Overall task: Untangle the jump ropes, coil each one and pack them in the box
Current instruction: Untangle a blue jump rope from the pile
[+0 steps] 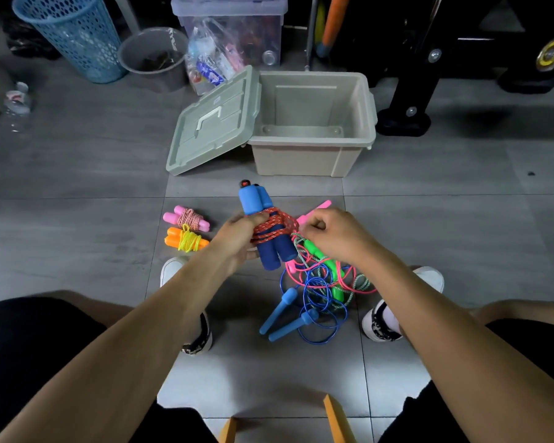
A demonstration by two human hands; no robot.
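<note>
Blue foam handles (263, 225) gripped in left hand (237, 238) fingers; right hand (330, 233) fingers pinch red rope (274, 227)

Left hand (237, 239) covers the middle of the blue foam handles (271, 225); its fingers wrap behind, out of sight. Right hand (336, 233) fingertips are curled under the palm beside those handles, so what they pinch can't be told. Pink handle (317, 208) shows only its tip past the right hand. Green handle (328, 270) is partly buried in the tangled pile (320, 292) below the blue foam handles; which cord goes to which handle can't be traced. Clear bin (231, 33) behind the box (314, 123): top cut off by the frame edge, contents blurred. Black equipment (461, 52) right of the box too dark to identify. Orange pieces (333, 420) at the bottom edge cropped.
</note>
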